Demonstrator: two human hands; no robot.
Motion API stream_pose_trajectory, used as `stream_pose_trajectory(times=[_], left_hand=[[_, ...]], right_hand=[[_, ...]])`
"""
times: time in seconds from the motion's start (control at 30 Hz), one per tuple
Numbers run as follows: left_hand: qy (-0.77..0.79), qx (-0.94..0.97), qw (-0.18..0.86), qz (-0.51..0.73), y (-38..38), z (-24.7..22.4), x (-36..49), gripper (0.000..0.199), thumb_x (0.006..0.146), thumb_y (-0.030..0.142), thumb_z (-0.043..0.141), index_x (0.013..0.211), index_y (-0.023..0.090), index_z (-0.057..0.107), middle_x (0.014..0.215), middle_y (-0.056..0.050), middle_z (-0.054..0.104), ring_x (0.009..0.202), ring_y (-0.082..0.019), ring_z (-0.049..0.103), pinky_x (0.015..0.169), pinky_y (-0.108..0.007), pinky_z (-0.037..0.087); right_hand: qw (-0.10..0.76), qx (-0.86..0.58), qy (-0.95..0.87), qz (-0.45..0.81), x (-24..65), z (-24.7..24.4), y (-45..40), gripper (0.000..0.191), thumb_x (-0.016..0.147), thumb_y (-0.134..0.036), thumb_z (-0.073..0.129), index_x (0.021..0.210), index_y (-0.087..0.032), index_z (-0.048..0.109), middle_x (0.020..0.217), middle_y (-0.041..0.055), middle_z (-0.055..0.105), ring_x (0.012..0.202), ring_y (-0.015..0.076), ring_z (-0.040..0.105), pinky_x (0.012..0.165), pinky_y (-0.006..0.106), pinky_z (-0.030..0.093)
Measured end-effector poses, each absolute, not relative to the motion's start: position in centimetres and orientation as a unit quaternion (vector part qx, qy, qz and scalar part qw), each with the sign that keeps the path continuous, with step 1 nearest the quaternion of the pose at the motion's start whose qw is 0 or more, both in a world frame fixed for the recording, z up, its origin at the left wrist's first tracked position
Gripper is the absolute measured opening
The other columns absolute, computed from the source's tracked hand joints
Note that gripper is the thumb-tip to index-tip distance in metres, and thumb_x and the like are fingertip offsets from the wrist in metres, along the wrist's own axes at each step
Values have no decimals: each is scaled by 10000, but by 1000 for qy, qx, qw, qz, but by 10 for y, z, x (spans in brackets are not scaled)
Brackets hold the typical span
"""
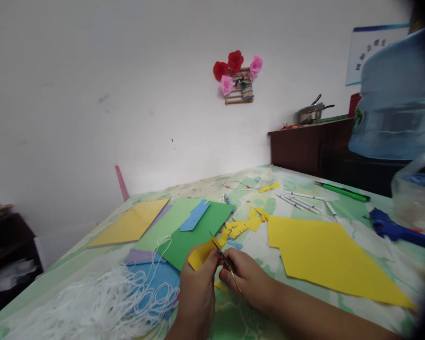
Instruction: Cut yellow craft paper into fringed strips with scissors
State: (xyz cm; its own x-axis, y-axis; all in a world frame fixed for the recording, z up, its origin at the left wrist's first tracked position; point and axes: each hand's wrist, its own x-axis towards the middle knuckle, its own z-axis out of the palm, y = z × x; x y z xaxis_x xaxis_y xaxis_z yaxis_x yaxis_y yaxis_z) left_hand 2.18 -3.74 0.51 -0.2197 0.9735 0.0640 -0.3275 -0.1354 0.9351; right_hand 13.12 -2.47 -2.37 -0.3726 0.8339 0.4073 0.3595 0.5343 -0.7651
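Observation:
My left hand [199, 288] is closed on a small piece of yellow paper [198, 255], pinched between thumb and fingers. In my right hand [250, 278] is a pair of scissors [230, 265], its blades pointing up and left at the edge of that paper. The fingers of both hands come close together, so part of the scissors' handles is hidden. Just beyond the hands lie several yellow paper scraps [239, 228], some with fringed edges. A large yellow sheet [326, 252] with a piece cut from its corner lies to the right.
Green sheets [194, 241], a blue strip [195, 215] and a yellow-orange sheet [134, 222] lie left. A heap of white string [88, 302] covers the near left. Markers [301, 202], a green pen-like tool [343, 191], a blue-handled tool [393, 229] and a clear jug [416, 198] stand or lie right.

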Motion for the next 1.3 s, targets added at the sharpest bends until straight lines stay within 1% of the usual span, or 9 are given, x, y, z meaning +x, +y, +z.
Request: stream_pose_trajectory(times=[0.1,0.23,0.37,0.5,0.63,0.77,1.03,1.13,1.3], left_hand=[[418,387,502,651,-38,4,23,306,591,233,620,862,106,552,717,-46,618,647,-150,571,623,-269,459],[395,379,525,652,-39,5,23,265,604,221,615,844,130,550,695,-20,619,631,-129,567,599,-243,455],[387,344,544,661,-40,8,24,249,574,199,637,797,127,555,646,5,608,576,-95,551,565,-206,448],[380,315,556,669,-38,9,25,266,554,185,647,793,126,548,623,13,599,533,-78,537,547,-200,449],[392,318,539,674,-37,8,25,284,559,193,642,817,127,543,656,0,601,563,-94,551,558,-215,456],[422,344,513,664,-39,8,24,249,573,202,632,791,117,548,660,-12,600,575,-102,555,555,-217,458],[408,326,515,679,-37,6,23,247,567,195,639,782,124,541,661,-5,591,570,-93,549,546,-207,455],[396,319,515,690,-35,6,22,281,571,189,637,830,146,537,706,-8,600,590,-95,558,560,-211,458],[387,313,514,699,-34,6,21,257,575,190,638,812,156,546,692,-2,607,629,-105,567,587,-213,459]], right_hand=[[405,-379,-783,282,132,-24,-24,176,764,-333,434,741,-159,422,663,-13,458,575,99,372,506,199,297],[398,-384,-790,266,132,-26,-22,214,762,-371,434,732,-160,420,658,-13,462,568,100,375,505,202,291],[381,-414,-784,262,133,-27,-22,223,747,-381,454,712,-164,413,647,-16,465,569,102,377,495,200,278],[374,-432,-780,255,134,-26,-21,221,730,-375,476,695,-166,413,629,-21,456,560,101,367,485,197,263],[360,-453,-776,250,134,-28,-20,191,707,-338,507,694,-165,427,611,-25,456,544,97,359,477,197,255],[356,-466,-772,247,133,-30,-20,202,697,-350,517,709,-165,437,626,-20,480,552,100,373,485,199,261],[342,-487,-760,259,132,-27,-20,209,675,-325,539,655,-167,404,588,-36,441,541,88,353,466,190,242],[349,-464,-774,254,133,-28,-21,224,705,-357,495,668,-169,379,599,-35,425,538,86,342,464,193,240],[352,-443,-790,237,134,-31,-21,266,740,-422,430,682,-174,354,612,-32,416,535,87,335,461,198,237]])
